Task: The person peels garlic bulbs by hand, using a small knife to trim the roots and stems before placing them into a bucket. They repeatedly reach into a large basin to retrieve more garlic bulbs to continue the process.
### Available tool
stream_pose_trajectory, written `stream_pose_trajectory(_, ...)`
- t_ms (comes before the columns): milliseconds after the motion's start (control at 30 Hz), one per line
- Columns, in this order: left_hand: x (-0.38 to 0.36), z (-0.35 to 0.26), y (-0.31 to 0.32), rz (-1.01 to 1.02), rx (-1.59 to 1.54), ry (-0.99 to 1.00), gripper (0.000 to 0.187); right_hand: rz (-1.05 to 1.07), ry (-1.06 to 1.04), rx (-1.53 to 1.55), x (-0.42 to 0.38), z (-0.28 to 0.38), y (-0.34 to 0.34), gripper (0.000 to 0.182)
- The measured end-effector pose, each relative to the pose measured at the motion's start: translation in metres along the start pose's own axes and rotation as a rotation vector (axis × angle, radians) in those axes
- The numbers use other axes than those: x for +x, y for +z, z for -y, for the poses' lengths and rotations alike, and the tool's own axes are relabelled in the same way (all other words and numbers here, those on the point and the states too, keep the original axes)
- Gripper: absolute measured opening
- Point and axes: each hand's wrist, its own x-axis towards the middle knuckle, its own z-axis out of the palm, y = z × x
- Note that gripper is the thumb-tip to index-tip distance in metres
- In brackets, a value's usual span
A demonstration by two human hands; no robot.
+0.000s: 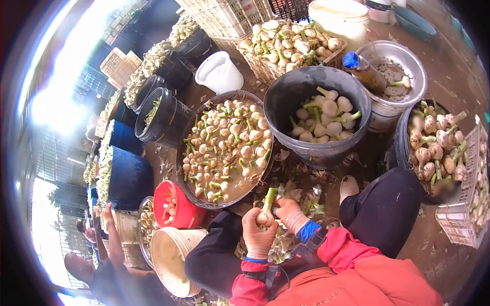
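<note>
My left hand, in a pale orange glove, is closed around a garlic bulb whose thick green stem points up. Right beside it, my right hand, gloved alike, has its fingers curled towards the stem; whatever they grip is too small to make out. Below both hands, peeled leaves and skins lie between my legs. Just ahead stands a black bucket with clean white garlic bulbs in it. To its left, a wide round tub holds many bulbs in murky water.
On the right are a black bucket of unpeeled garlic and a crate. A bottle leans in a metal basin. At left stand a red bucket, a cream bucket and another person with raised hands.
</note>
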Motion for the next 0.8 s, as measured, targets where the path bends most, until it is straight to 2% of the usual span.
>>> stream_pose_trajectory(33,-0.003,0.005,0.004,-0.029,-0.499,-0.25,0.06,0.057,-0.012,0.155,-0.002,0.002,-0.001,0.031)
stream_pose_trajectory(67,-0.006,0.008,0.006,-0.056,-1.0,-0.5,0.061,0.059,-0.016,0.154,-0.005,0.004,-0.004,0.031)
stream_pose_trajectory(100,-0.007,0.009,0.003,-0.09,-1.096,-0.523,0.061,0.141,-0.074,0.206,-0.011,0.014,-0.008,0.032)
stream_pose_trajectory(133,-0.007,0.008,0.001,-0.094,-1.096,-0.518,0.061,0.224,-0.132,0.259,-0.016,0.022,-0.01,0.032)
stream_pose_trajectory(200,-0.012,0.005,-0.001,-0.072,-0.949,-0.443,0.061,0.242,-0.126,0.28,-0.023,0.031,-0.01,0.031)
stream_pose_trajectory(233,-0.015,0.012,0.006,-0.12,-0.8,-0.378,0.06,0.221,-0.123,0.184,-0.026,0.036,-0.011,0.031)
stream_pose_trajectory(267,-0.018,0.013,0.007,-0.122,-0.801,-0.378,0.06,0.197,-0.12,0.089,-0.028,0.039,-0.011,0.03)
stream_pose_trajectory(300,-0.017,0.008,0.003,-0.132,-0.458,-0.229,0.061,0.196,-0.121,0.088,-0.028,0.037,-0.009,0.03)
stream_pose_trajectory(333,-0.017,0.004,0.001,-0.139,-0.117,-0.078,0.062,0.106,-0.076,-0.023,-0.027,0.033,-0.004,0.029)
stream_pose_trajectory(367,-0.017,0.003,0.003,-0.158,-0.09,-0.04,0.06,0.015,-0.031,-0.132,-0.026,0.028,-0.001,0.028)
stream_pose_trajectory(400,-0.017,0.003,0.004,-0.156,-0.092,-0.038,0.06,0.011,-0.031,-0.131,-0.024,0.024,0.0,0.028)
stream_pose_trajectory(467,-0.019,0.005,0.008,-0.132,-0.211,-0.13,0.058,-0.065,-0.09,-0.201,-0.02,0.015,0.003,0.026)
stream_pose_trajectory(500,-0.017,0.007,0.012,-0.12,-0.847,-0.481,0.055,-0.007,-0.12,-0.102,-0.029,0.032,-0.001,0.024)
stream_pose_trajectory(533,-0.018,0.013,0.005,-0.111,-1.278,-0.715,0.048,-0.002,-0.119,-0.105,-0.027,0.028,0.0,0.024)
stream_pose_trajectory(600,-0.021,0.024,-0.008,-0.094,-1.85,-0.915,0.045,0.018,-0.312,0.04,-0.016,0.008,0.003,0.024)
stream_pose_trajectory(667,-0.021,0.026,-0.005,-0.171,-1.77,-0.934,0.045,0.038,-0.319,0.093,-0.009,-0.002,0.007,0.024)
stream_pose_trajectory(700,-0.024,0.026,-0.004,-0.152,-1.832,-0.994,0.044,0.131,-0.284,0.188,-0.011,-0.003,0.003,0.024)
stream_pose_trajectory(733,-0.026,0.026,-0.003,-0.136,-1.895,-1.049,0.042,0.227,-0.248,0.281,-0.012,-0.004,-0.002,0.024)
stream_pose_trajectory(767,-0.029,0.028,0.0,-0.101,-1.872,-1.014,0.042,0.485,-0.161,0.624,-0.01,-0.006,-0.009,0.029)
stream_pose_trajectory(800,-0.026,0.017,-0.003,-0.069,-1.81,-0.987,0.039,0.354,-0.37,0.181,-0.024,0.012,-0.012,0.029)
